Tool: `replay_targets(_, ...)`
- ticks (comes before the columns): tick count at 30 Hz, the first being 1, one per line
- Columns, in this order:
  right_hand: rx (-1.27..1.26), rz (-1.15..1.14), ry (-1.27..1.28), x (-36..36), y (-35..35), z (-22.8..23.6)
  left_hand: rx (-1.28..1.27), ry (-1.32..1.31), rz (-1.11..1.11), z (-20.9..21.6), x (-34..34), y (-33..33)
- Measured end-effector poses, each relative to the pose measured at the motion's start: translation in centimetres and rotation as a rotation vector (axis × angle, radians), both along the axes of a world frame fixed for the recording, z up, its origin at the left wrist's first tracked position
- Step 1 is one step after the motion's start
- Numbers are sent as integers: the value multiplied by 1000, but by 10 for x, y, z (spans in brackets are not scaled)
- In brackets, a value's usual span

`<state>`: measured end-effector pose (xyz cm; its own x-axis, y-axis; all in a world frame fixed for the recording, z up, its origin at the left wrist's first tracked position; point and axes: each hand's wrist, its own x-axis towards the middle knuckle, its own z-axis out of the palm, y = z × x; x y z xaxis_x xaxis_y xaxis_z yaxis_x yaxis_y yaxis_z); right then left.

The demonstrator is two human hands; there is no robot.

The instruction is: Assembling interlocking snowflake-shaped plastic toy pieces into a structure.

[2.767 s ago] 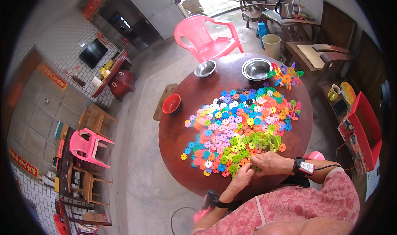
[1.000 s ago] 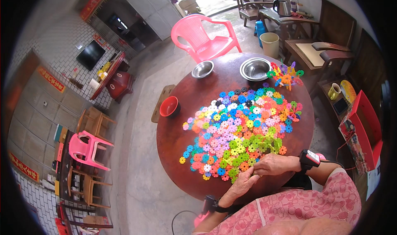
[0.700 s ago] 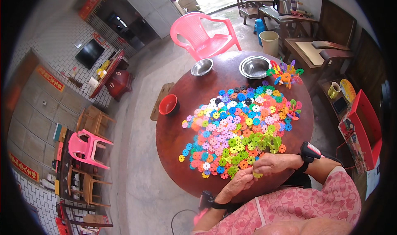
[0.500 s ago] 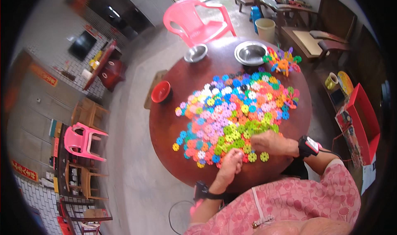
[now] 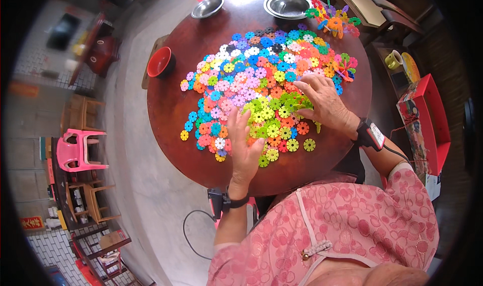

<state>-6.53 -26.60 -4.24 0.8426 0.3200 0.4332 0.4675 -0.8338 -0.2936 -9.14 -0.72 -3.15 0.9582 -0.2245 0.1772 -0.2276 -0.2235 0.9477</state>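
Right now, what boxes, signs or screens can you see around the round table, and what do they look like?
Red cardboard box: right of the round table, open, a picture on its side.
Dark screen: upper left, on the tiled wall, flat and black.
Red and yellow sign: lower left, small rectangle.
Orange sign: left wall, long strip, blurred.
Wrist device: on the right hand's wrist, black with a light face.

Around the round wooden table [image 5: 171,105]
A red bowl [image 5: 160,62] sits at the table's left edge; two steel bowls [image 5: 207,6] stand at the far rim (the right one wider). Off the table: a pink plastic chair [image 5: 75,150] at left, a yellow mug [image 5: 393,59] and a red box [image 5: 425,120] at right
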Motion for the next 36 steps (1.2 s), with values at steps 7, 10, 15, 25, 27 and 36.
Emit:
replay_targets(7,-69,-20,57,-1,-2,-11,-88,-36,-8,-9,-7,0)
replay_targets(10,-42,33,-37,0,0,-12,-206,127,-42,-17,-13,0)
replay_targets(15,-13,78,-94,2,-1,-4,-241,139,-83,-17,-16,-9)
replay_targets(25,-119,87,-147,3,8,-11,-229,135,-58,-25,-12,-10)
replay_targets(27,-64,228,-155,-11,20,3,-222,120,-67,-22,-15,-8)
replay_targets(36,84,564,95,-40,38,12,-9,389,-273,-15,-25,-14)
